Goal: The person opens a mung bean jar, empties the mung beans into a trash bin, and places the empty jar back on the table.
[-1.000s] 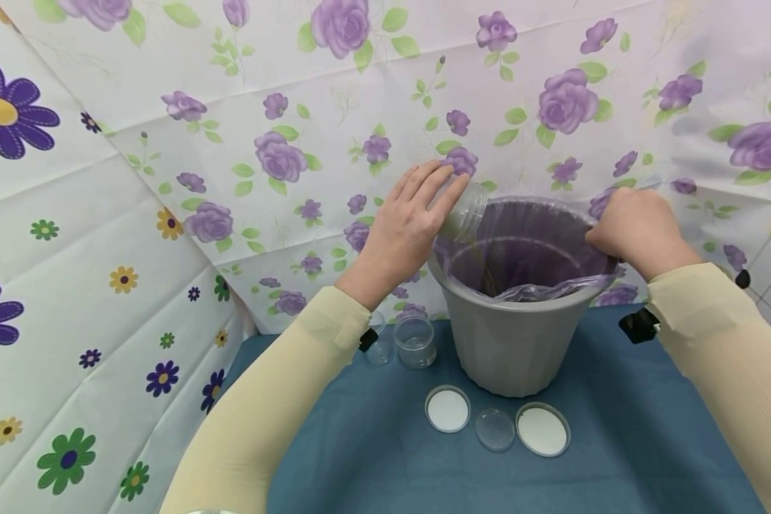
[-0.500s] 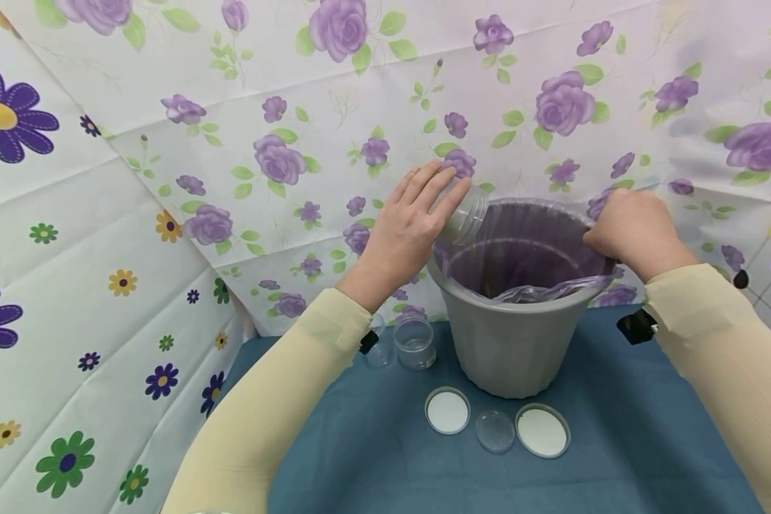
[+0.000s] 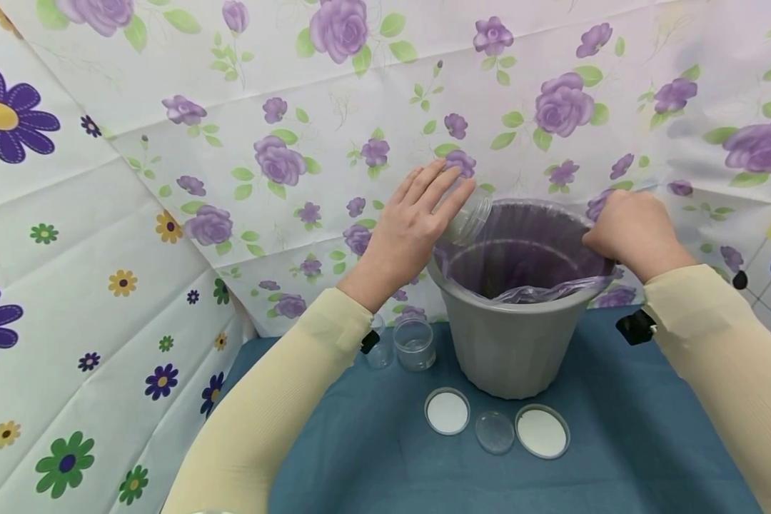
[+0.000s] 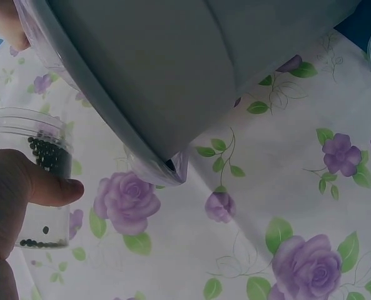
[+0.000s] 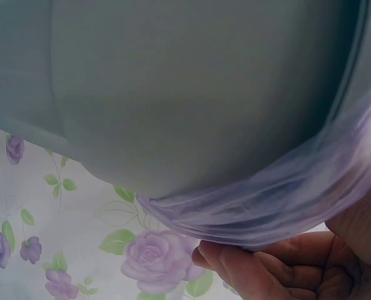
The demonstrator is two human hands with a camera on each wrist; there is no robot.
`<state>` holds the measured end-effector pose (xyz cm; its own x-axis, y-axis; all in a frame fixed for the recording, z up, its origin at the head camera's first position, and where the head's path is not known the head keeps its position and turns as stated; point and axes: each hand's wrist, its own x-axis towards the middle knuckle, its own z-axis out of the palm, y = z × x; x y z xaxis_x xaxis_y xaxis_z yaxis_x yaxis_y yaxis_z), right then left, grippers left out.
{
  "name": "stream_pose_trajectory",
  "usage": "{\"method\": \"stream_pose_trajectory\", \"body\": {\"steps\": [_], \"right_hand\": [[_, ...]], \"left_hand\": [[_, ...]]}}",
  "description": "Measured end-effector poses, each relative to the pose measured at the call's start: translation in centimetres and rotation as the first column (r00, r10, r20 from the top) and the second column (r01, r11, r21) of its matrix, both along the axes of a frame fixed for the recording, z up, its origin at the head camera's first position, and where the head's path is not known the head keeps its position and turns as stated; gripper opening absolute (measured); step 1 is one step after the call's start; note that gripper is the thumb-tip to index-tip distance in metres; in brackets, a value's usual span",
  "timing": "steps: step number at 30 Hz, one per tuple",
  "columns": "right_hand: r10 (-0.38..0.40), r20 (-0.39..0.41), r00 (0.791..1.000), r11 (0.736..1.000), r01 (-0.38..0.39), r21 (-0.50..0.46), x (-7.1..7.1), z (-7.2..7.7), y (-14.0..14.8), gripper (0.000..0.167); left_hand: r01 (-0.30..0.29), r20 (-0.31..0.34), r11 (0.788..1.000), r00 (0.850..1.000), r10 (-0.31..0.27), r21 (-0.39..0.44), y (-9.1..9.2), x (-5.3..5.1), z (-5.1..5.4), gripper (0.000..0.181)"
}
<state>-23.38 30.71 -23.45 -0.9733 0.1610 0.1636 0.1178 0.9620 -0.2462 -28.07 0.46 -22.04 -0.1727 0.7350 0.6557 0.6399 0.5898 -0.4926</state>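
My left hand (image 3: 410,221) grips a clear plastic jar (image 3: 470,220), tilted with its mouth over the left rim of a grey trash can (image 3: 510,350). Small dark beads sit inside the jar (image 4: 50,156) in the left wrist view, some near its mouth and a few at its base. A thin purple bin liner (image 3: 546,289) lines the can and folds over its rim. My right hand (image 3: 639,232) holds the liner at the right rim. In the right wrist view its curled fingers (image 5: 254,265) are at the liner's hanging edge. The can's bottom is hidden inside.
On the blue cloth (image 3: 373,457), two clear empty-looking jars stand left of the can, one jar (image 3: 415,345) partly behind another. In front lie a white-topped lid (image 3: 447,412), a clear disc (image 3: 495,432) and a larger white-topped lid (image 3: 542,431). Floral sheets (image 3: 334,128) hang behind.
A dark streak falling below the jar's mouth one second ago no longer shows. My left hand and the jar have shifted very slightly right; my right hand stays at the rim.
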Motion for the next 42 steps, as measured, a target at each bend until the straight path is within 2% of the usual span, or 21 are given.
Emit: {"method": "stream_pose_trajectory", "body": {"steps": [4,15,29,42], "right_hand": [[-0.003,-0.004,1.0,1.0,0.003,-0.002,0.02,0.09,-0.02,0.025],[-0.015,-0.005,1.0,1.0,0.015,-0.021,-0.02,0.01,-0.03,0.025],[-0.02,-0.003,1.0,1.0,0.02,-0.018,-0.04,-0.1,-0.06,0.026],[-0.012,-0.018,1.0,1.0,0.011,-0.022,0.08,-0.09,-0.07,0.025]], "left_hand": [[0.001,0.014,1.0,1.0,-0.001,-0.013,0.04,0.07,0.13,0.054],[-0.004,-0.002,1.0,1.0,0.004,-0.028,0.21,0.18,0.13,0.054],[0.013,-0.055,0.998,0.998,-0.017,-0.069,0.31,0.16,0.27,0.051],[0.018,-0.081,0.99,0.996,-0.03,-0.141,0.73,0.23,0.6,0.053]]}}
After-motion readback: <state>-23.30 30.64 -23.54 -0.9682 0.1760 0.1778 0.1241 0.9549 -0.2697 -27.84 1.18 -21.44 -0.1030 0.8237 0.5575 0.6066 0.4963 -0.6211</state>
